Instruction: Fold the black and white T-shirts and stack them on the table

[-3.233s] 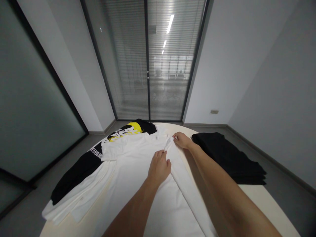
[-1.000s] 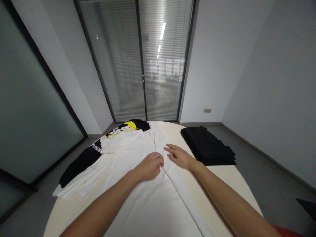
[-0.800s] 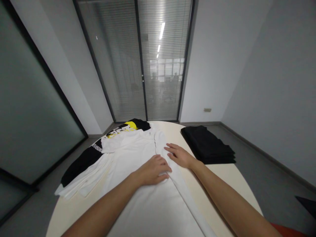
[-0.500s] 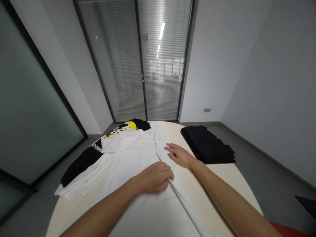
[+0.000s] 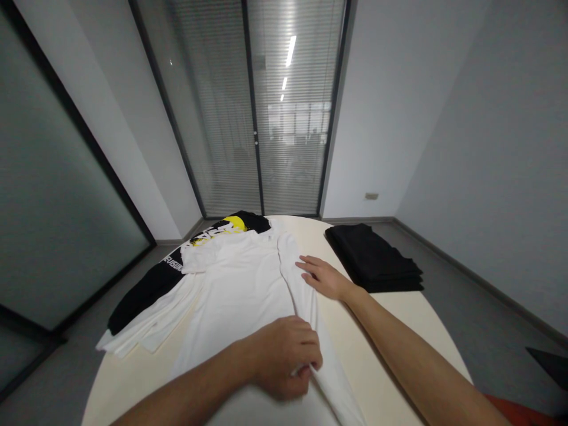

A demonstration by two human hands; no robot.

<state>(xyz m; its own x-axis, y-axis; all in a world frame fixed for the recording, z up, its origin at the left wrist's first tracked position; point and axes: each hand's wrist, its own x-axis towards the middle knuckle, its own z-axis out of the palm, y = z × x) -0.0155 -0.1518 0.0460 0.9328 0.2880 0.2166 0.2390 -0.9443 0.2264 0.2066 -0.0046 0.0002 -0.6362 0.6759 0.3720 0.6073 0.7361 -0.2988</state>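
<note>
A white T-shirt [image 5: 248,290] lies spread over the table [image 5: 377,337], with its right side turned inward in a long fold. My left hand [image 5: 288,358] is closed on the folded edge of the shirt, low on the right side. Higher up, my right hand [image 5: 322,277] rests with fingers spread at the shirt's right edge, partly on the cloth. The nearest part of the shirt runs out of the picture at the bottom, and my left forearm covers some of it.
Folded black cloths [image 5: 373,258] are stacked at the table's right edge. On the left lies a black garment [image 5: 146,290] with yellow and white print, partly under white cloth [image 5: 160,322]. Beyond the table stand a glass partition with blinds [image 5: 293,165] and grey walls.
My left hand has moved down toward me along the shirt's folded edge, drawing the cloth with it. My right hand has stayed in place.
</note>
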